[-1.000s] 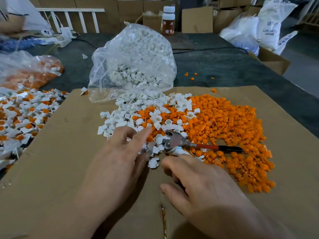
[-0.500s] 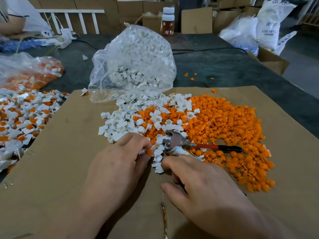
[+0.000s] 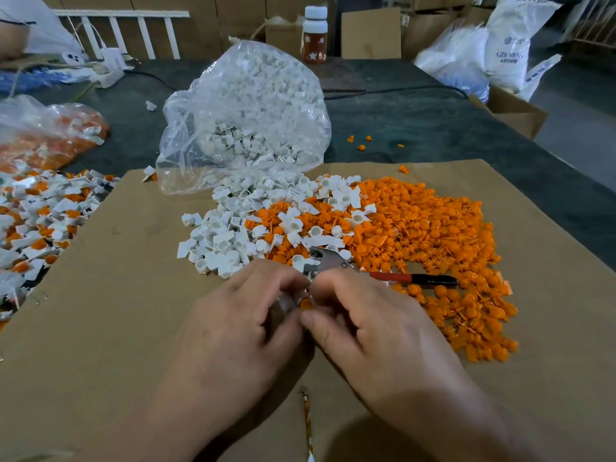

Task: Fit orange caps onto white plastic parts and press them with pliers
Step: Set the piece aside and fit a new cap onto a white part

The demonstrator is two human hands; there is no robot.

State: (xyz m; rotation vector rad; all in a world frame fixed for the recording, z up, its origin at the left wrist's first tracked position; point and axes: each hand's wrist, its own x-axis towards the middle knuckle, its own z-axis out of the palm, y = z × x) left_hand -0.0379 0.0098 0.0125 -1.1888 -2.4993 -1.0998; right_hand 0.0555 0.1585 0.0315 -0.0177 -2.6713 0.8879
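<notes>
Hands meet low on cardboard sheet [image 3: 133, 328]: left hand [image 3: 240, 328] pinching white part [image 3: 287, 302], blurred; right hand [image 3: 376, 328] pinching orange cap [image 3: 305, 303] beside it. Just past fingertips, 1 o'clock, pliers [image 3: 328, 261] lying on sheet, handles toward 3 o'clock. Clear bag [image 3: 246, 118] at 12 o'clock, full of white parts, mouth spilling into white pile [image 3: 226, 238]. Orange pile [image 3: 433, 245] at 2 o'clock. Second bag [image 3: 50, 135] at 10 o'clock, mostly orange pieces inside. Capped parts heap [image 3: 40, 221] at 9 o'clock.

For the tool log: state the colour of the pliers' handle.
Pliers' handle: red, then black toward its far end; head view.
</notes>
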